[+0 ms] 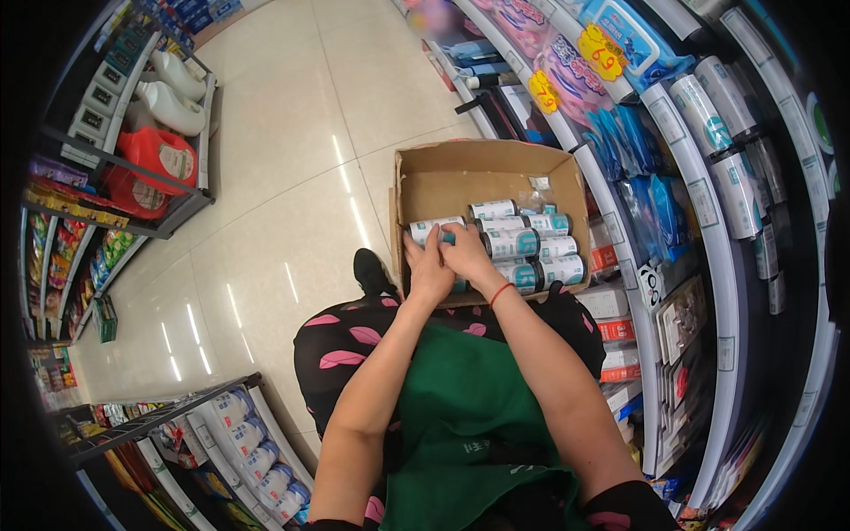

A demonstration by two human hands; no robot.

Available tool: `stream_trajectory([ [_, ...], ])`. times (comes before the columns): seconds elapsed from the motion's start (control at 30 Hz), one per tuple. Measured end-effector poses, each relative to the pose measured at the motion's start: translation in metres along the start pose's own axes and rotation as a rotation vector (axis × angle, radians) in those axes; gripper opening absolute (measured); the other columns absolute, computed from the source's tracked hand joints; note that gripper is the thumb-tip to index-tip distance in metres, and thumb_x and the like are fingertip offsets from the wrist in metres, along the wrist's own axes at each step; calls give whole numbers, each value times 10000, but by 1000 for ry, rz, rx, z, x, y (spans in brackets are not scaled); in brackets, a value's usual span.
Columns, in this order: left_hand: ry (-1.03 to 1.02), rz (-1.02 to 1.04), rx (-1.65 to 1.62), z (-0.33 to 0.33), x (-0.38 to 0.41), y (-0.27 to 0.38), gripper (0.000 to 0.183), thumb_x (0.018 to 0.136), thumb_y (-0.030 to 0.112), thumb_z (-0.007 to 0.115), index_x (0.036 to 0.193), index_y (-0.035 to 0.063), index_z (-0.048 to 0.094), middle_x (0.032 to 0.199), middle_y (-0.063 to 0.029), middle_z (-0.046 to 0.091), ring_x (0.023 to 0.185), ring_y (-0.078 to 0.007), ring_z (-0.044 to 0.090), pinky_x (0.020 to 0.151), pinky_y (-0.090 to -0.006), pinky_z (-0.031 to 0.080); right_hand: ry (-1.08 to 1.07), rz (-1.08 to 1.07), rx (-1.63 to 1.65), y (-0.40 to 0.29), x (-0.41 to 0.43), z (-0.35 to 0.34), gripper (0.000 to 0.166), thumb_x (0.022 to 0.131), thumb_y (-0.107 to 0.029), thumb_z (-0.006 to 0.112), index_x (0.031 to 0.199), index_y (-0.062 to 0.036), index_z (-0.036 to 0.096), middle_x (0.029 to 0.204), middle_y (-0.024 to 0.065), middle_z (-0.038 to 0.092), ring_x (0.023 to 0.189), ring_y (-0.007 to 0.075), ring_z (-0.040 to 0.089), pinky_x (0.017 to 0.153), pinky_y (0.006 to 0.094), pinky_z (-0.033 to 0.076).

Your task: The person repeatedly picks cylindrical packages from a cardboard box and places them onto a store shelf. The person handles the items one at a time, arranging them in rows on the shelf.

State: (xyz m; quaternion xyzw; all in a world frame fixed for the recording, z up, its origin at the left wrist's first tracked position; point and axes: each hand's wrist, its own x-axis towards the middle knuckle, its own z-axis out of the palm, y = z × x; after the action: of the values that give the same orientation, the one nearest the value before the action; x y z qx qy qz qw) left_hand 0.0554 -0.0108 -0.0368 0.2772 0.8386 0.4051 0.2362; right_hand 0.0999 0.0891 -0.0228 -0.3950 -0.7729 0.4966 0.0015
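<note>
In front of me an open cardboard box (pixel 458 156) holds several rolls with black ends and white-and-teal printed wrappers. My left hand (pixel 427 269) reaches into its left side, fingers on one wrapped roll (pixel 431 227). On the same roll, close beside the left, lie the fingers of my right hand (pixel 469 257), which has a red cord at the wrist. The undersides of both hands are hidden. To the right of my hands, more rolls (pixel 511 243) lie on their sides in a stacked group. A clear plastic scrap (pixel 531 199) rests near the box's far wall.
Tall shelving (pixel 700 192) runs close along the right, with similar rolls (pixel 737 189) on an upper shelf and blue packs (pixel 627 143) nearer the box. A tiled floor (pixel 285 126) stretches left. Across it stand racks with red jugs (pixel 159 162) and packaged goods (pixel 255 458).
</note>
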Motion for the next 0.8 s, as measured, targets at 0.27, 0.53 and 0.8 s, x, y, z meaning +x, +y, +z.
stream_trajectory([
  [0.27,86,71,2,1,-4,9,688,815,33,578,1456,104,339,1482,-400,30,1333,-545,257,1094,-457,314,208,-206,16,-12,-3,-15,355,803,-79,608,1154,-29,598,1287,255,462,1156,427,495,995,435,415],
  [0.53,166,199,-31,-17,-13,35,790,772,-60,509,1496,110,243,1498,-357,70,1396,-443,243,960,-393,446,341,-334,51,-27,-20,-36,385,819,-19,566,1204,-16,548,1255,214,499,1164,382,494,999,399,410],
  [0.8,149,265,-161,-40,-26,65,770,779,-53,479,1496,138,273,1544,-259,104,1395,-371,273,791,-269,476,459,-348,267,-24,-43,-55,518,793,20,606,1295,-11,482,1186,178,517,1090,324,534,952,386,441],
])
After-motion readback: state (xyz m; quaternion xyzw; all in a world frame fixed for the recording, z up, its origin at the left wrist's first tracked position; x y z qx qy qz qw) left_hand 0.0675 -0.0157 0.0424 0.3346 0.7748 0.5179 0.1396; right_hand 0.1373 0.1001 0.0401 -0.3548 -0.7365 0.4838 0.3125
